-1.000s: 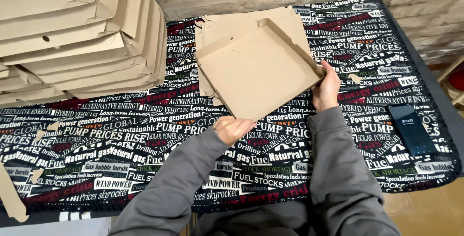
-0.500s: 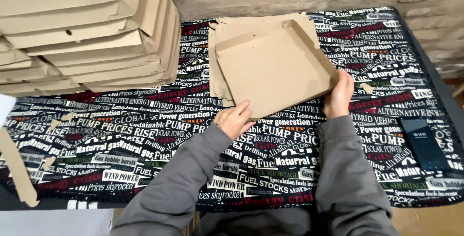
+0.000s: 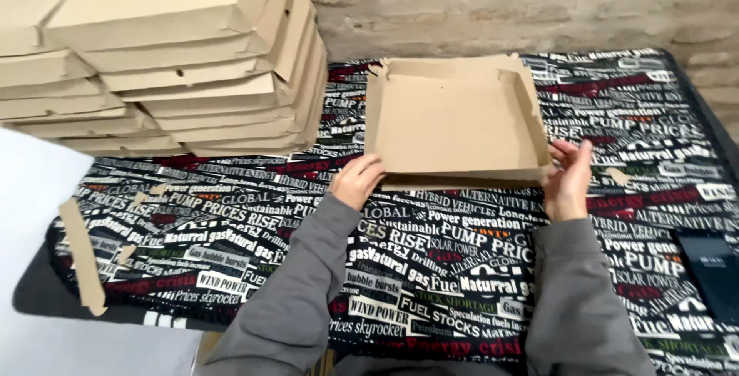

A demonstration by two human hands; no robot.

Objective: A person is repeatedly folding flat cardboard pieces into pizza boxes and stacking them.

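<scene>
- Squared up since a moment before: you swung the cardboard tray (image 3: 454,122) round and laid it flat on the printed tablecloth (image 3: 477,268).
- Your left hand (image 3: 356,181) curled its fingers on the near-left corner.
- Your right hand (image 3: 568,178) stood open, fingertips touching the near-right corner.
- Folded boxes (image 3: 169,60) sat stacked to the left, a dark phone (image 3: 712,272) far right.

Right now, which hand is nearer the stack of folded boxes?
Left. The left hand sits at the open box's near-left corner, just right of the stack of folded boxes; the right hand is at its far side.
</scene>
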